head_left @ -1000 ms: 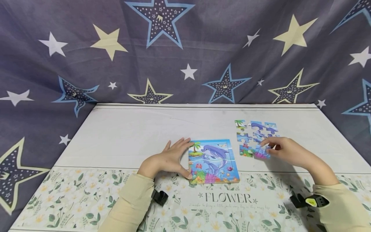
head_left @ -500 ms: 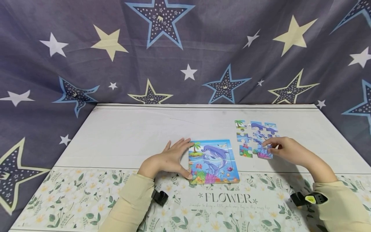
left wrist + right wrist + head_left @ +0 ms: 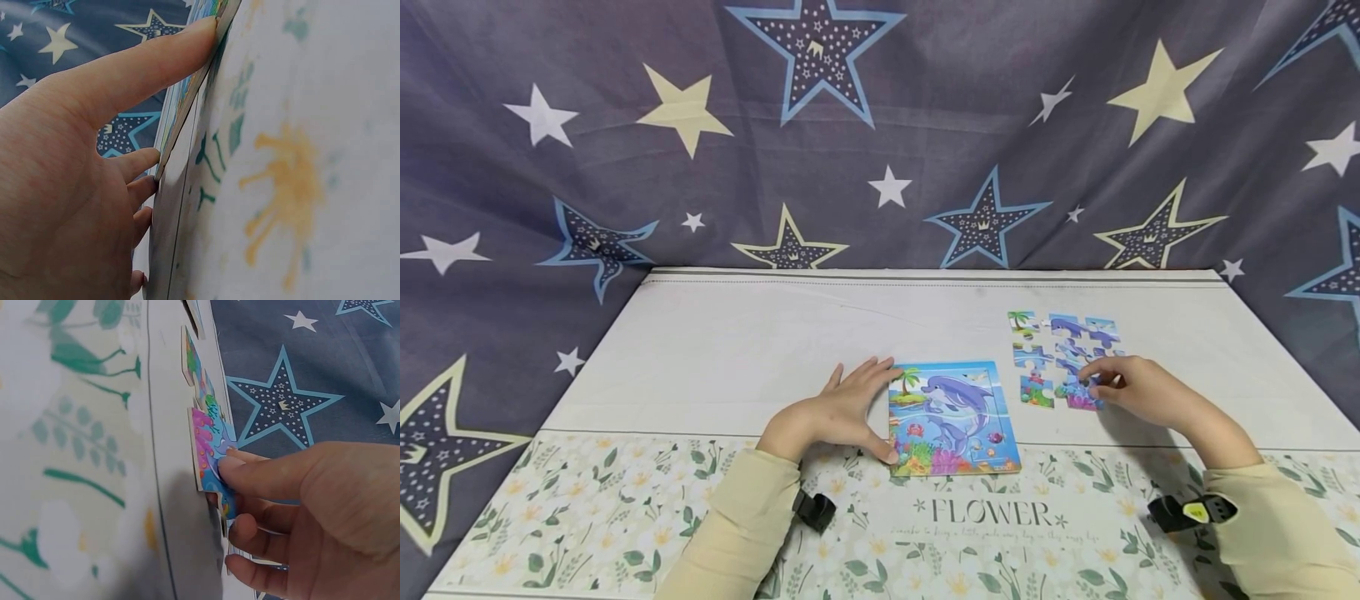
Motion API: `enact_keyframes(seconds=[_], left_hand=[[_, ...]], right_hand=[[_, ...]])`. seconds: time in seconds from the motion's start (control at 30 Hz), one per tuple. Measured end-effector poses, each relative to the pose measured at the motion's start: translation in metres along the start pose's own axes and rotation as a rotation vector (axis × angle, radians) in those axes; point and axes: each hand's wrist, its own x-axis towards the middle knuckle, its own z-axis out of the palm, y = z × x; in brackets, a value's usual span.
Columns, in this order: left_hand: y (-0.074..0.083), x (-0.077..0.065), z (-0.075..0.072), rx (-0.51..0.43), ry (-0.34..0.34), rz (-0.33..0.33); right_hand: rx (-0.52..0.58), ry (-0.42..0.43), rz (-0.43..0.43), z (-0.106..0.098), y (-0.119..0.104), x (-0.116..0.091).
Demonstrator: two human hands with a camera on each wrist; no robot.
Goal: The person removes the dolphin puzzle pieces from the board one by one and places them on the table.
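A square dolphin jigsaw board (image 3: 951,417) lies flat in front of the person, its full picture showing. The left hand (image 3: 827,417) rests at its left edge with fingers spread, the thumb (image 3: 194,44) by the near corner and the other fingertips toward the far corner. Right of the board, loose jigsaw pieces are laid out in rough rows. The right hand (image 3: 1146,392) pinches a jigsaw piece with pink coral (image 3: 205,447) at the near side of this group. Its thumb lies on the printed face, and its curled fingers partly hide neighbouring pieces.
Further pieces sit close by, among them a palm-tree piece (image 3: 1021,320) at the far left of the group and a crab piece (image 3: 1036,392) at the near left. A flower-printed cloth (image 3: 625,517) covers the near table. A star-patterned curtain (image 3: 880,133) stands behind.
The right hand has shifted the pink coral piece slightly to the right, and a gap now shows between it and the crab piece. The left hand and board have stayed put.
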Motion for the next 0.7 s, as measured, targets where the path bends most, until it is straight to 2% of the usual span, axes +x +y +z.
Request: enact_keyframes(seconds=[0.13,0.7], left_hand=[[-0.0001,-0.0001,0.0002,-0.009,0.004,-0.001],[0.0012,-0.0016,-0.0010,-0.021,0.003,-0.001]], right_hand=[[-0.004,0.019,-0.010,0.0011,-0.0001,0.0001],[0.021,0.058,0.048,0.0033,-0.0045,-0.0012]])
